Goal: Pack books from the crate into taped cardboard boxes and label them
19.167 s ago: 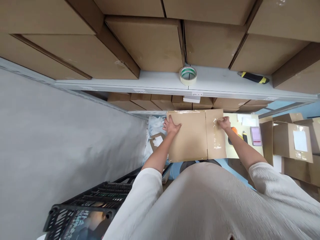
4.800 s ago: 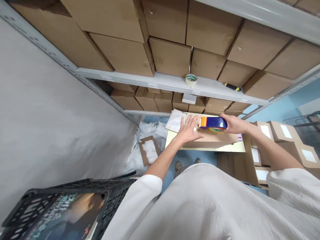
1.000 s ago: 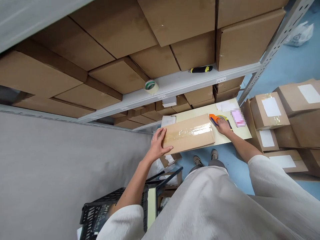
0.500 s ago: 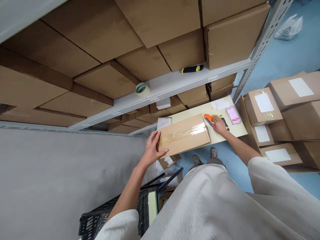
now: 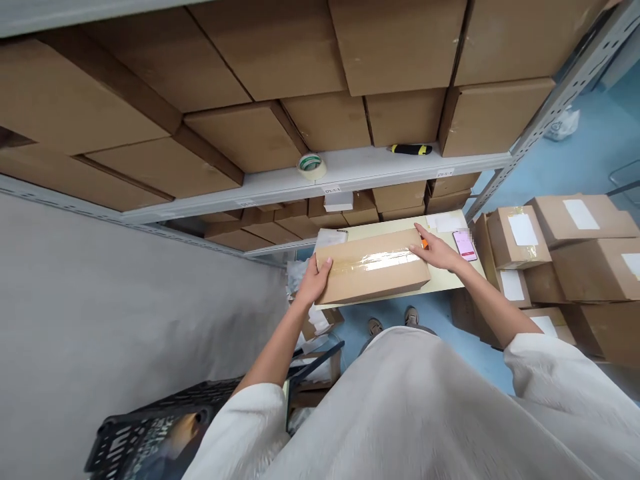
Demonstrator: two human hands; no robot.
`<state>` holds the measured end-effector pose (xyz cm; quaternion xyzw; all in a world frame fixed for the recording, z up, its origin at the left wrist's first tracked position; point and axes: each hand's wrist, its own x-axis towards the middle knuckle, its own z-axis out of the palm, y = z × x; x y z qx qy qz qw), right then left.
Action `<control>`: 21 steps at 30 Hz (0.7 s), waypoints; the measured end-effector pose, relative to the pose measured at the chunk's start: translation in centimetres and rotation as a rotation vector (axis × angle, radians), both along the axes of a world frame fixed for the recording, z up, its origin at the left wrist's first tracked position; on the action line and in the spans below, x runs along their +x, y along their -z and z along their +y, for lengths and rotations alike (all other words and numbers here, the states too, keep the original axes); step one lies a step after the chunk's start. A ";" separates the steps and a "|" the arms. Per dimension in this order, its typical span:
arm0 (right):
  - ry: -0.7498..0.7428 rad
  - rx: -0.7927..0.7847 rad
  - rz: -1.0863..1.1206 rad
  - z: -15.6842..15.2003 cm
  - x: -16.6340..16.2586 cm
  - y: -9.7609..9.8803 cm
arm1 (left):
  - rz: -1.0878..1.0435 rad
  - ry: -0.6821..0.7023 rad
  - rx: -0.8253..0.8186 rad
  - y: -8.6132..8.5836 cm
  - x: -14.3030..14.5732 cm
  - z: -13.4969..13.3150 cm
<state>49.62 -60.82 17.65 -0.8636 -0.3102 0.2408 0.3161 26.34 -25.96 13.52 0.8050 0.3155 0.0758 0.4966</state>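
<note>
The taped cardboard box lies flat on the pale worktop, a clear strip of tape running along its top seam. The left hand clasps its left end; the right hand rests unclenched, fingers spread, on the right end. The sealing looks finished, so lifting the box would call for a firm hold at both ends. An orange tape dispenser peeks out just behind the right hand, with a phone beside it. A tape roll and a knife sit on the shelf above; labelled boxes crowd the right.
</note>
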 end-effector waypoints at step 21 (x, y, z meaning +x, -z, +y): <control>0.139 0.021 -0.044 -0.8 -6.0 -0.8 | -0.208 -0.049 -0.007 -1.8 -3.5 -0.2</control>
